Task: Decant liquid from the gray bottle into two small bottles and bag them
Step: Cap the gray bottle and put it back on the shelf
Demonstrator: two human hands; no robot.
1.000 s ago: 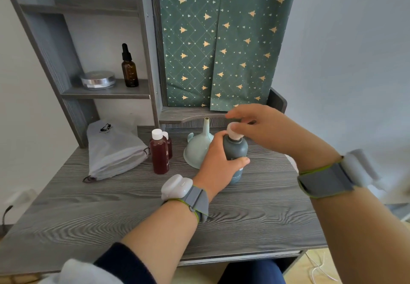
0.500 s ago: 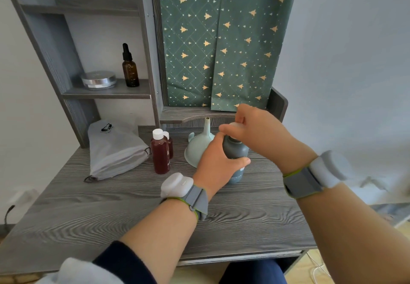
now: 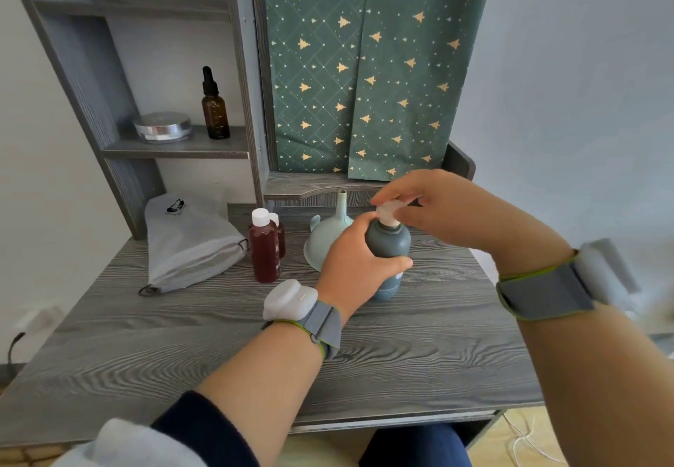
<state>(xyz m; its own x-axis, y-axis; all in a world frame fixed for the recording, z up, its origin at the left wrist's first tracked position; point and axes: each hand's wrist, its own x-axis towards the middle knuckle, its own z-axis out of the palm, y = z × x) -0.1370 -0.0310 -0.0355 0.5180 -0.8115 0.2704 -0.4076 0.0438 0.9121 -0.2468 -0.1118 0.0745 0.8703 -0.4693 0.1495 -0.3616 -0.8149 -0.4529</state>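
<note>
The right hand [image 3: 437,207] pinches the white cap [image 3: 388,210], fingers curled round it; the left hand [image 3: 355,262] wraps the gray bottle [image 3: 389,244] just below, holding it upright on the desk [image 3: 219,320]. Its long axis stands vertical, so the cap likely turns about that line. A funnel [image 3: 324,238] sits upended just behind; two small bottles [image 3: 263,248], capped and dark red, and the bag [image 3: 186,244] lie leftward, nearer the left hand
</note>
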